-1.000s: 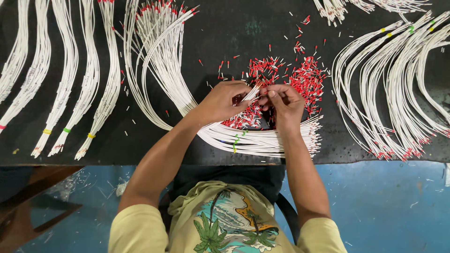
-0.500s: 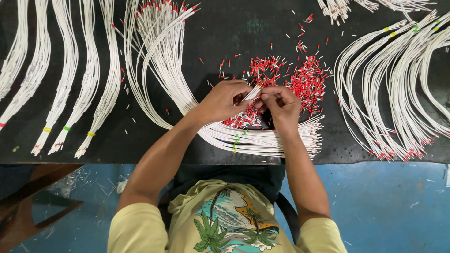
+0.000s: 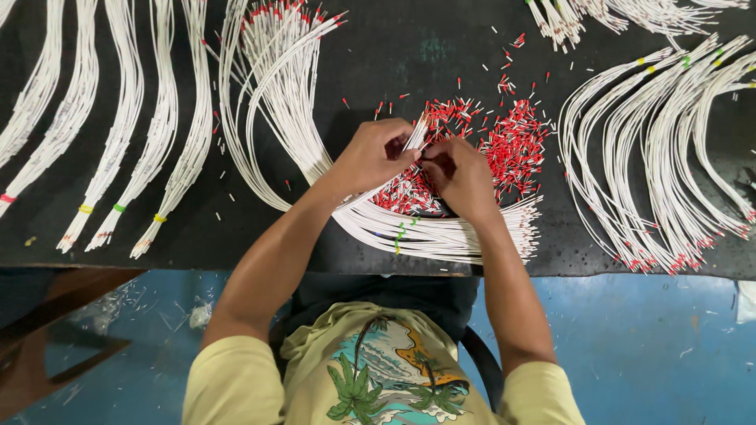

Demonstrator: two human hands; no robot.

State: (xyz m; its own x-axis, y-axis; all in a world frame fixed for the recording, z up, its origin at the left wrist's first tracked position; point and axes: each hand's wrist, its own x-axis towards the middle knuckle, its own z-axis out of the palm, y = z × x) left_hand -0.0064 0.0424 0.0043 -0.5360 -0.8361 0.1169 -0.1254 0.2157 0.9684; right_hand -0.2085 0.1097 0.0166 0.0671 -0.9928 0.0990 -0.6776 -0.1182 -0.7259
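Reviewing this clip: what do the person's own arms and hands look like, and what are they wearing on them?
Both arms are bare from the upper arm down. The left hand and right hand wear no gloves, and no rings, watch or wristband show. Short pale yellow sleeves of a T-shirt with a palm-tree print cover only the shoulders and upper arms. No tape or markings are visible on either arm.

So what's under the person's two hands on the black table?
Under the left hand and right hand lies a pile of small red ferrules over a white wire bundle. Whatever sits directly beneath the palms is hidden.
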